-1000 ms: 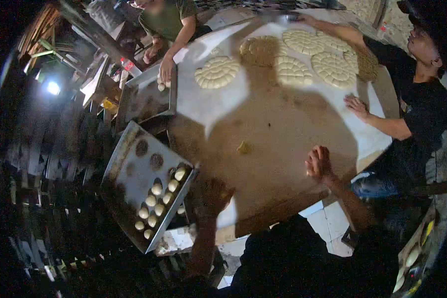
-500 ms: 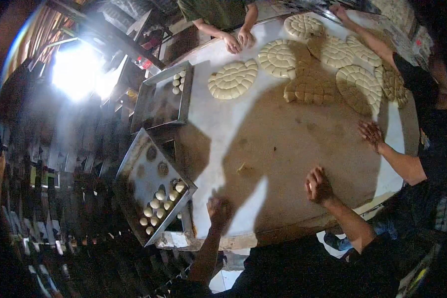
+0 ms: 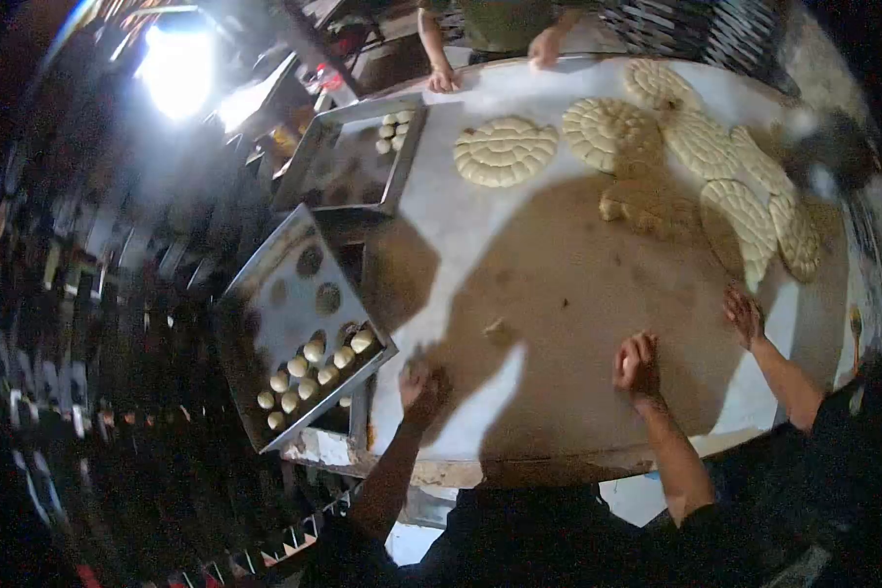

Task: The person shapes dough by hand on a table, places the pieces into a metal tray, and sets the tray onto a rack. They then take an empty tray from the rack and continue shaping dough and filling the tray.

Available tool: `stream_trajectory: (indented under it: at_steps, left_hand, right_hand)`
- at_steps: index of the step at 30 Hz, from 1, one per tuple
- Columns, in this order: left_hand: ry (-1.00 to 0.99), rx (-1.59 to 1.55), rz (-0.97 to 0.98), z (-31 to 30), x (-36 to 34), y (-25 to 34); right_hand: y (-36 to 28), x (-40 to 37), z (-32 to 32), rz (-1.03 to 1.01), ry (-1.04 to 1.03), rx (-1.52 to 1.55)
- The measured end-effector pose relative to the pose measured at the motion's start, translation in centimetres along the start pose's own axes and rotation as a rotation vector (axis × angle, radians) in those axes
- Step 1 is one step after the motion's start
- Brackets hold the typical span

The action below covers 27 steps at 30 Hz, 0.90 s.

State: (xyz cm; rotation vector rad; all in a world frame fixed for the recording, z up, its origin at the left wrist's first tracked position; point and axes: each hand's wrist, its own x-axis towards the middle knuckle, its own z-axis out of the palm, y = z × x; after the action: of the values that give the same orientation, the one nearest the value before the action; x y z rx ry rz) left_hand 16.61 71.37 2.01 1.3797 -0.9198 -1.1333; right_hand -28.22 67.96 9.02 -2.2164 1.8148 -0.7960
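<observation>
Roughly between the two hands, a small dough scrap (image 3: pixel 497 330) lies on the table (image 3: pixel 568 392), a little farther out than they are. To its near left is the left hand (image 3: pixel 423 387), blurred and partly curled low over the tabletop; whether it has hold of anything I cannot tell. To its right, the right hand (image 3: pixel 637 365) is bent into a loose cup, its palm hidden, so its contents cannot be told. Left of the left hand, the near tray (image 3: pixel 289 284) bears round dough balls (image 3: pixel 307 388) along its right side; beyond it, the far tray (image 3: pixel 338 162) has more. Scored dough rounds (image 3: pixel 505 152) lie toward the far side and far right. One co-worker's hand (image 3: pixel 745 314) is at the right, another's (image 3: pixel 442 78) at the far edge.
</observation>
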Motion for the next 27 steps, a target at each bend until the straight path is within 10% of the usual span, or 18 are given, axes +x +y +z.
stream_trajectory:
  at_steps: [1, 3, 4, 5, 7, 10, 15, 17, 20, 21, 22, 25, 27]
  left_hand:
    - [0.046, 0.116, 0.073, 2.6, 2.8, 2.4]
    - [0.039, 1.679, 0.713, 7.8, 6.0, 5.1]
    - [-0.408, 1.56, 0.505, 10.3, 4.1, 12.0]
    - [-0.259, 1.261, 0.701, 9.9, 4.0, 6.2]
    - [-0.597, 0.972, 0.564, 10.1, 0.9, 7.0]
    - [-0.683, 0.888, 0.63, 4.0, -4.4, 4.2]
    - [-0.589, 0.571, 0.309, -5.2, -6.9, 10.6]
    - [-0.47, 0.189, 0.097, -8.7, -2.2, 15.8]
    - [-0.32, 0.314, 0.23, -12.9, 5.3, 24.1]
    - [-0.277, 0.812, 0.583, -13.9, 7.2, 26.3]
    - [-0.304, 0.975, 0.535, -14.9, 10.9, 23.8]
    - [-0.427, 1.245, 0.336, -16.2, 14.2, 21.7]
    - [-0.417, 1.204, 0.323, -16.7, 14.8, 21.4]
  right_hand:
    - [-0.5, 1.8, 1.5, 0.068, 0.103, -0.046]
    - [-2.0, 3.9, 4.0, 0.154, 0.259, -0.122]
    - [-3.2, 4.2, 5.4, 0.179, 0.314, -0.15]
    - [-4.7, 4.5, 6.5, 0.206, 0.376, -0.177]
    - [-8.3, 3.0, 6.6, 0.173, 0.342, 0.001]
    - [-8.5, -2.3, 6.1, -0.014, 0.19, -0.089]
    - [-1.8, -4.8, 2.0, 0.531, -0.26, 0.14]
    - [-12.3, -0.3, 0.7, 0.809, -0.222, 0.671]
    - [-28.6, 7.0, 2.0, 0.27, -0.262, 0.682]
    - [-33.4, 9.2, 2.3, 0.186, -0.23, 0.61]
    - [-35.8, 11.3, 3.9, -0.237, -0.076, 0.269]
    - [-43.1, 16.5, 8.6, -0.383, -0.003, 0.614]
    - [-43.3, 17.9, 11.8, -0.483, -0.054, 0.318]
